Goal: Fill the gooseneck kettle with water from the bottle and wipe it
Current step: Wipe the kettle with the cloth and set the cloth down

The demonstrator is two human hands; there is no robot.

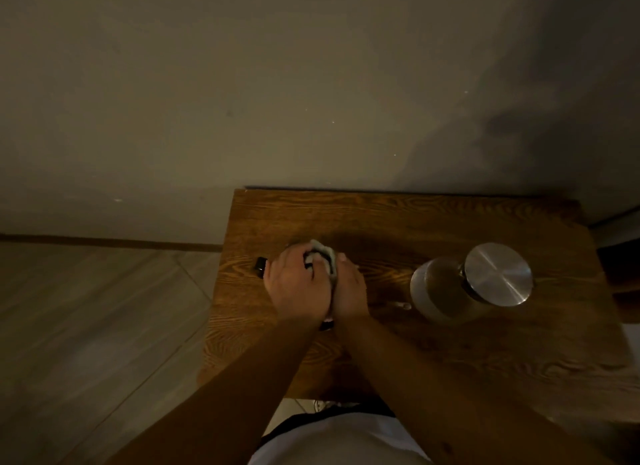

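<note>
Both hands [317, 284] wrap cloth [325, 257] around kettle [260, 265].

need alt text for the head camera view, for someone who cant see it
Seen from above in dim light, a person's left hand and right hand close together over a black kettle, almost hidden, pressing a pale cloth against it on a wooden table. To the right stands a clear bottle with a steel cap.

A dim room in a home, it seems: a small dark-brown wooden table with bold grain [450, 222] stands against a plain beige wall [242, 84]. On the left lies grey plank flooring [86, 309] edged by a brown wooden skirting board [104, 241]
</note>
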